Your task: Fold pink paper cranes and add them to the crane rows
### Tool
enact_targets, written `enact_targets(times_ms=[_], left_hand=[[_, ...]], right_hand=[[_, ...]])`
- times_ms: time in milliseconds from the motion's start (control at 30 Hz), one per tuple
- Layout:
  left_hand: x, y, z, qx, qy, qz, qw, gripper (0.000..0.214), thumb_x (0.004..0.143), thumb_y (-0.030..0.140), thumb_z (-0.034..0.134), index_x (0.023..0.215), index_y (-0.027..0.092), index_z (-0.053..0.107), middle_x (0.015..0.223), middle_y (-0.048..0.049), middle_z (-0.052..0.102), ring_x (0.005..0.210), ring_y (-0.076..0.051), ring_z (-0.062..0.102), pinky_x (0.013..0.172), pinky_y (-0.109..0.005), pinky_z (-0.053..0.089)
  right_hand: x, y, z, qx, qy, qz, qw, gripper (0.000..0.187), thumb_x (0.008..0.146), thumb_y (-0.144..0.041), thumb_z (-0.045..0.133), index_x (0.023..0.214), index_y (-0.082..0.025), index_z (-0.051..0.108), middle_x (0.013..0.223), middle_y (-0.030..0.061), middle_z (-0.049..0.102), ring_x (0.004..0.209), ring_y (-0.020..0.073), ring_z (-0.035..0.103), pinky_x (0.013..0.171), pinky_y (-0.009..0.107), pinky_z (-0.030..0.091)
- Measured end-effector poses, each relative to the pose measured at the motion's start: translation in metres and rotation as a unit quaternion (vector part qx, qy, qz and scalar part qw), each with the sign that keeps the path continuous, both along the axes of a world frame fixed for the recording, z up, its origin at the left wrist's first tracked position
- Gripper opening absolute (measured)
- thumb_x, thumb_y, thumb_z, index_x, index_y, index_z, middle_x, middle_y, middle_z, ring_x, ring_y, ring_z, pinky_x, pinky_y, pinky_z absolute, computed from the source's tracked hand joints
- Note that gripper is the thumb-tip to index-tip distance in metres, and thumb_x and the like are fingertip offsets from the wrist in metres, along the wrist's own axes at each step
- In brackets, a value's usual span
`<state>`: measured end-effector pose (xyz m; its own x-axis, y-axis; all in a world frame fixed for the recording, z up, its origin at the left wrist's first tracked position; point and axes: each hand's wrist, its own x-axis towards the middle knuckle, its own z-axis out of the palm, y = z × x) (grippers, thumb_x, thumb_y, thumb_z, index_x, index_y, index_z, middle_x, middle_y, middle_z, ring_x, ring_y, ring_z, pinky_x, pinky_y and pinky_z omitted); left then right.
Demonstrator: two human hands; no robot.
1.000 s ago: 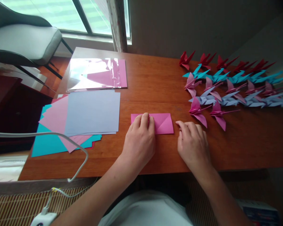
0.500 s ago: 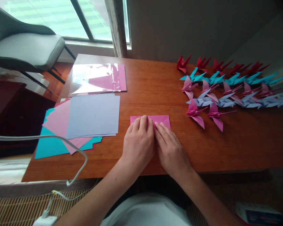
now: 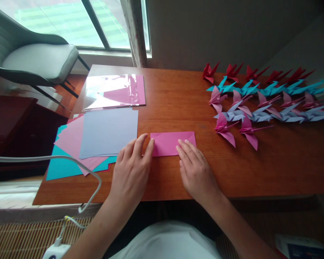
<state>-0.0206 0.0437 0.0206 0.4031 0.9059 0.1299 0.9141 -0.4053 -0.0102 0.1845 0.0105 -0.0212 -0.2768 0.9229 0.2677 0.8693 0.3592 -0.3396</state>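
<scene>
A magenta sheet of origami paper (image 3: 166, 144), folded into a long rectangle, lies flat on the wooden table in front of me. My right hand (image 3: 196, 165) rests on its right part, fingers stretched out and pressing it down. At its left end is my left hand (image 3: 133, 165), fingers apart and slightly bent, the fingertips at the paper's left edge and nothing gripped. Two magenta paper cranes (image 3: 224, 128) stand to the right of the folded sheet.
Rows of red (image 3: 209, 73), turquoise (image 3: 223, 86), pink and pale blue cranes fill the table's right side. Left of my hands lie fanned coloured sheets (image 3: 110, 133) and a plastic-wrapped paper pack (image 3: 113, 91). A white cable (image 3: 93, 176) crosses the table's left edge.
My left hand has moved left from the middle of the folded paper to its left end, its fingers spreading. My right hand stays on the paper.
</scene>
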Motion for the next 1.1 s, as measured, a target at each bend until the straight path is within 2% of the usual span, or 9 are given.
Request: enact_targets(times_ms=[200,367,500,600,700,800,900,967,1100], left_hand=[[0.006,-0.009,-0.007,0.032,-0.12,-0.052,0.991,0.047,0.088,0.006,0.054,0.133,0.016,0.059,0.137,-0.0139,0.062,0.123,-0.032,0.056,0.103,-0.045,0.05],[0.016,-0.001,-0.008,0.042,-0.171,-0.093,0.98,0.035,0.092,0.01,0.055,0.126,0.018,0.063,0.127,-0.0102,0.069,0.117,-0.027,0.06,0.1,-0.041,0.05],[0.024,0.022,-0.003,0.056,-0.159,-0.12,0.978,0.03,0.094,0.012,0.055,0.121,0.019,0.065,0.126,-0.0085,0.07,0.118,-0.027,0.06,0.105,-0.045,0.045],[0.029,0.047,0.006,0.057,-0.142,-0.151,0.977,0.021,0.098,0.015,0.052,0.11,0.021,0.069,0.112,-0.0047,0.075,0.107,-0.025,0.064,0.108,-0.048,0.039],[0.034,0.071,0.017,0.037,-0.125,-0.191,0.973,0.019,0.099,0.019,0.052,0.105,0.021,0.07,0.101,-0.0044,0.076,0.095,-0.022,0.065,0.095,-0.042,0.046],[0.042,0.089,0.027,0.044,-0.113,-0.187,0.975,0.02,0.099,0.019,0.051,0.105,0.02,0.07,0.098,-0.0054,0.075,0.095,-0.023,0.063,0.085,-0.038,0.046],[0.048,0.101,0.034,0.042,-0.081,-0.187,0.978,0.019,0.099,0.021,0.052,0.099,0.019,0.07,0.093,-0.0049,0.074,0.091,-0.024,0.064,0.08,-0.036,0.045],[0.049,0.106,0.035,0.045,-0.076,-0.182,0.979,0.019,0.098,0.021,0.052,0.096,0.019,0.07,0.089,-0.0044,0.074,0.088,-0.023,0.064,0.078,-0.036,0.045],[0.045,0.112,0.031,0.043,-0.101,-0.184,0.977,0.022,0.099,0.021,0.05,0.095,0.02,0.071,0.086,-0.0037,0.074,0.085,-0.022,0.065,0.075,-0.035,0.044]], right_hand=[[0.006,0.016,0.016,0.02,-0.034,0.004,0.999,0.033,0.1,-0.023,0.054,0.13,-0.015,0.064,0.132,0.0128,0.068,0.12,0.0285,0.06,0.101,0.045,0.048],[0.015,0.033,0.017,0.064,-0.016,0.027,0.997,0.019,0.1,-0.02,0.054,0.107,-0.017,0.072,0.113,0.0084,0.076,0.104,0.0239,0.066,0.09,0.037,0.049],[0.022,0.049,0.022,0.067,0.016,0.06,0.996,0.02,0.101,-0.02,0.051,0.1,-0.017,0.071,0.1,0.0081,0.077,0.094,0.0212,0.068,0.084,0.035,0.048],[0.028,0.063,0.033,0.07,0.037,0.081,0.994,0.021,0.102,-0.021,0.05,0.096,-0.018,0.07,0.097,0.0079,0.076,0.091,0.0211,0.068,0.083,0.034,0.049],[0.034,0.078,0.045,0.073,0.036,0.081,0.993,0.021,0.102,-0.021,0.048,0.099,-0.019,0.07,0.099,0.0085,0.075,0.091,0.0218,0.067,0.081,0.035,0.051],[0.036,0.092,0.055,0.077,0.011,0.082,0.994,0.019,0.099,-0.02,0.051,0.103,-0.019,0.069,0.1,0.0087,0.075,0.092,0.0228,0.066,0.081,0.036,0.05],[0.034,0.106,0.062,0.088,-0.017,0.058,0.994,0.018,0.097,-0.019,0.052,0.094,-0.019,0.07,0.091,0.0068,0.074,0.086,0.0219,0.065,0.078,0.035,0.047],[0.031,0.113,0.064,0.098,-0.023,0.047,0.994,0.02,0.098,-0.02,0.052,0.088,-0.02,0.07,0.088,0.006,0.074,0.085,0.0214,0.064,0.077,0.034,0.046],[0.029,0.121,0.059,0.106,0.0,0.061,0.993,0.022,0.101,-0.025,0.052,0.093,-0.021,0.072,0.091,0.0051,0.075,0.088,0.0203,0.066,0.079,0.033,0.047]])
